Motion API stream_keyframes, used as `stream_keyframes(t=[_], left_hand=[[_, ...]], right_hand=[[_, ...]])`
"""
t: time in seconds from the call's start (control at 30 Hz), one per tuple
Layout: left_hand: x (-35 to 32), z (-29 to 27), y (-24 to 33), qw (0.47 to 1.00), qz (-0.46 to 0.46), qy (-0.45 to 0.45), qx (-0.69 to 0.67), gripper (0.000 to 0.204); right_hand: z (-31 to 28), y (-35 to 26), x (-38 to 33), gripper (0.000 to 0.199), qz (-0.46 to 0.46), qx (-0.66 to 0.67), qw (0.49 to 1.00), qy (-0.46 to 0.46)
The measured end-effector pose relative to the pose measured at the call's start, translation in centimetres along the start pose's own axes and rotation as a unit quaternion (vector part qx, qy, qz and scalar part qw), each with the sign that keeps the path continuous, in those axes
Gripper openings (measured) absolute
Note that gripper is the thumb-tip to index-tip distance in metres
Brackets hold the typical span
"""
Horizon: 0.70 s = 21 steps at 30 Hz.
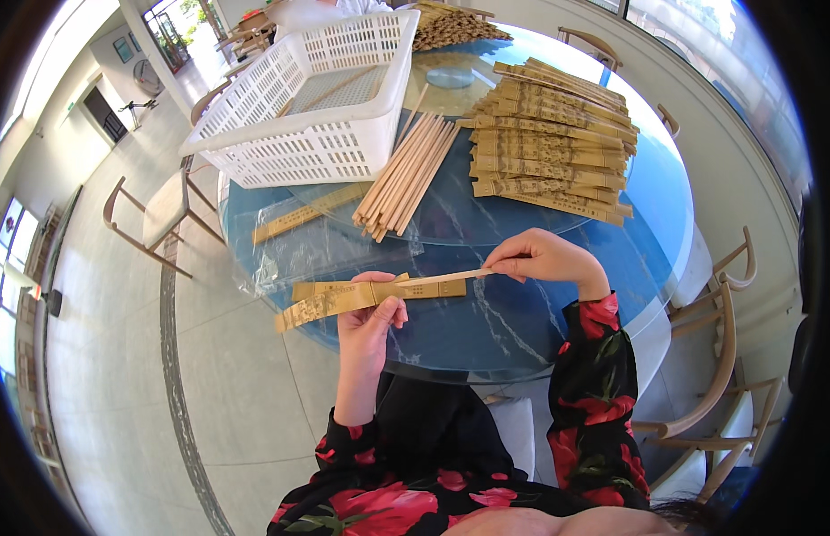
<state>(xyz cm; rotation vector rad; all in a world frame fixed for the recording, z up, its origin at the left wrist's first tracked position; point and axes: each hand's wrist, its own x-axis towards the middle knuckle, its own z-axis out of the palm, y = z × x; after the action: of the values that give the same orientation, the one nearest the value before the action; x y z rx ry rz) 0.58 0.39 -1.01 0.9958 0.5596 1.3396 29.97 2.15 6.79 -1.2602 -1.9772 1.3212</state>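
Two-handed, with closed grips — pinching stick (449, 277) in right hand (547, 259), holding sleeve (318, 308) in left hand (368, 317), above table (495, 335). Apparently feeding stick into sleeve — next, calls for pushing straight, gently.

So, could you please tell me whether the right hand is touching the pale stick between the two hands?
Touching: the head view shows the right hand pinching the pale stick at its right end.

The blue table (495, 335) carries basket (299, 132), sticks (406, 179), sleeves (553, 143).
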Motion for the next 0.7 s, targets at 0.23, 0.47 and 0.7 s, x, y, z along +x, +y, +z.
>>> stream_keyframes(t=[0.23, 0.47, 0.7], left_hand=[[0.1, 1.1, 0.1, 0.999, 0.021, 0.011, 0.044, 0.048], [0.2, 1.1, 0.0, 0.997, 0.004, -0.024, 0.070, 0.048], [0.3, 1.6, -0.3, 0.992, -0.031, -0.059, 0.105, 0.044]], right_hand=[[1.1, -0.3, 0.7, 0.019, -0.019, -0.034, 0.999, 0.006], [4.2, -1.2, 1.7, 0.011, -0.084, -0.021, 0.994, 0.063], [8.2, -1.8, 2.7, 0.017, -0.150, -0.044, 0.980, 0.126]])
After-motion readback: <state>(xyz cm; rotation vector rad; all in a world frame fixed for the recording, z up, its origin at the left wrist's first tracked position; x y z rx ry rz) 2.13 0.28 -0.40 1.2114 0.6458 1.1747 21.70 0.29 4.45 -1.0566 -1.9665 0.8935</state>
